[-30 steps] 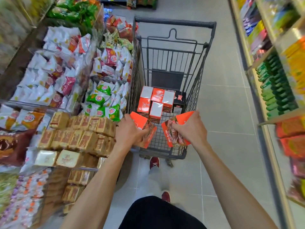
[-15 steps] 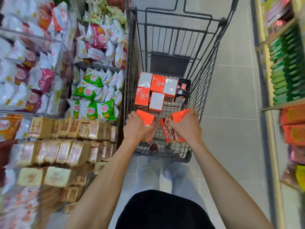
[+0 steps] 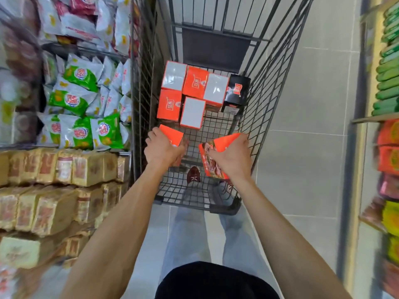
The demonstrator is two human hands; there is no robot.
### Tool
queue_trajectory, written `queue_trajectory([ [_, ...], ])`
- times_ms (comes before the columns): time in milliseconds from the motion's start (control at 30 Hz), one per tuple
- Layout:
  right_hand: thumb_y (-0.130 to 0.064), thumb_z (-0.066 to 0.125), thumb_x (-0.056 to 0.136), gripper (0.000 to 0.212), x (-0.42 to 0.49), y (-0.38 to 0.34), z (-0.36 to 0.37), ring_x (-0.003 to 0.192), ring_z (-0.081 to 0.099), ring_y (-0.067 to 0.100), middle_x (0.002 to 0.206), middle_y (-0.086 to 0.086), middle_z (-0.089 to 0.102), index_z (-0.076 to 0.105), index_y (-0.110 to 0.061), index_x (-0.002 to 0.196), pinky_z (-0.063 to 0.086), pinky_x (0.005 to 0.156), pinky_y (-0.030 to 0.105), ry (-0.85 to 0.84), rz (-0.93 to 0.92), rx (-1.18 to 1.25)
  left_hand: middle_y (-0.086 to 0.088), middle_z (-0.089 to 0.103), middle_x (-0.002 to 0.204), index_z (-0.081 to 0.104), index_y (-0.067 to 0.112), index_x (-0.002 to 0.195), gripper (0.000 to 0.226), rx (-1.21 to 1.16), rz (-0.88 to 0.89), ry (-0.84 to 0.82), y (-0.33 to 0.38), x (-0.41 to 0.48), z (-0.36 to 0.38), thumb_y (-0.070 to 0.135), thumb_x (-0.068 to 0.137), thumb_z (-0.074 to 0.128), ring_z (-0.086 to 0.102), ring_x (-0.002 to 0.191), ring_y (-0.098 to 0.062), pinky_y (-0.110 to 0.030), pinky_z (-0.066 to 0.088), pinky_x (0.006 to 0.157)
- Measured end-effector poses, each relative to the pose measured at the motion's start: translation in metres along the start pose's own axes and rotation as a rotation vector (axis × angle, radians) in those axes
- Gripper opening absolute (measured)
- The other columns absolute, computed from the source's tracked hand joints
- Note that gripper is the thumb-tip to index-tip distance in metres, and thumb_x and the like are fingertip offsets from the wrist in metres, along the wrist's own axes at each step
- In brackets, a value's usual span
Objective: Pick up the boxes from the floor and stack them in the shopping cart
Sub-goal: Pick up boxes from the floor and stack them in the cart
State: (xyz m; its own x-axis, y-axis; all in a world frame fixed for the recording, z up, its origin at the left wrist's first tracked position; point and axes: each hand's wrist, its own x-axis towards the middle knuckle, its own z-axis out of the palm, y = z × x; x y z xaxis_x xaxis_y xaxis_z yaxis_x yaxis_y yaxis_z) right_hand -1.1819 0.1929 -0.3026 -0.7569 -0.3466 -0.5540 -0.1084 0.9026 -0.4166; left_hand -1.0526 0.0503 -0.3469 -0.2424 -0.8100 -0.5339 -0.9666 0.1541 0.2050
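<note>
A dark wire shopping cart (image 3: 267,87) stands in the aisle right in front of me. Several orange and white boxes (image 3: 192,93) and one black box (image 3: 237,89) are packed at the far end of its basket. My left hand (image 3: 162,149) grips an orange box (image 3: 171,134) over the near left part of the basket. My right hand (image 3: 232,158) grips another orange box (image 3: 216,152) with a food picture on its side, over the near right part. Both boxes are inside the cart's walls, above its wire floor.
Shelves of snack bags (image 3: 86,100) and stacked brown packets (image 3: 64,173) press close on the cart's left. A shelf with green and orange packs (image 3: 388,83) runs along the right. Grey tiled floor (image 3: 302,137) lies between cart and right shelf. My shoe (image 3: 193,173) shows through the mesh.
My view has closed in on the cart and tipped downward. Both hands have carried their boxes forward and lower, past the cart's near rim into the basket.
</note>
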Motion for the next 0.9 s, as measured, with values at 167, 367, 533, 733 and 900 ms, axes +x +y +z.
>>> queue_trajectory([
  [167,-0.059,0.082,0.062,0.095,0.020,0.001,0.028,0.116,0.054,0.031,0.124,0.008,0.051,0.033,-0.011,0.127,0.051,0.092,0.049,-0.052,-0.001,-0.011,-0.018,0.044,0.132,0.033,0.001,0.132,0.103,0.008,-0.051,-0.037,-0.007,0.023,0.026,0.071,0.067,0.072,0.046,0.123,-0.039,-0.052,0.045,0.091],
  [367,-0.057,0.082,0.063,0.097,0.035,0.005,0.051,0.113,0.055,0.030,0.123,0.008,0.051,0.032,-0.010,0.132,0.053,0.089,0.049,-0.058,0.005,-0.014,-0.017,0.045,0.130,0.035,0.002,0.128,0.090,0.009,-0.093,-0.036,-0.013,0.047,0.047,0.051,0.067,0.078,0.048,0.123,-0.039,-0.052,0.046,0.090],
  [533,-0.055,0.080,0.064,0.095,0.048,0.010,0.065,0.111,0.054,0.030,0.121,0.008,0.050,0.032,-0.009,0.131,0.052,0.087,0.051,-0.071,0.024,-0.004,-0.016,0.047,0.130,0.035,0.003,0.128,0.087,0.003,-0.116,-0.022,-0.012,0.067,0.060,0.052,0.071,0.079,0.053,0.119,-0.039,-0.052,0.048,0.087],
  [733,-0.054,0.080,0.062,0.088,0.054,0.012,0.080,0.111,0.053,0.029,0.119,0.007,0.050,0.034,-0.011,0.124,0.052,0.088,0.049,-0.077,0.058,0.006,-0.018,0.047,0.132,0.035,0.004,0.130,0.086,-0.043,-0.126,0.002,-0.010,0.077,0.069,0.055,0.075,0.077,0.052,0.120,-0.040,-0.052,0.047,0.088],
  [900,-0.056,0.079,0.065,0.088,0.057,0.005,0.093,0.114,0.052,0.032,0.123,0.009,0.050,0.033,-0.010,0.123,0.050,0.089,0.049,-0.070,0.089,0.016,-0.018,0.044,0.136,0.033,0.004,0.134,0.090,-0.050,-0.134,-0.033,-0.011,0.074,0.071,0.053,0.074,0.080,0.047,0.126,-0.040,-0.054,0.046,0.093],
])
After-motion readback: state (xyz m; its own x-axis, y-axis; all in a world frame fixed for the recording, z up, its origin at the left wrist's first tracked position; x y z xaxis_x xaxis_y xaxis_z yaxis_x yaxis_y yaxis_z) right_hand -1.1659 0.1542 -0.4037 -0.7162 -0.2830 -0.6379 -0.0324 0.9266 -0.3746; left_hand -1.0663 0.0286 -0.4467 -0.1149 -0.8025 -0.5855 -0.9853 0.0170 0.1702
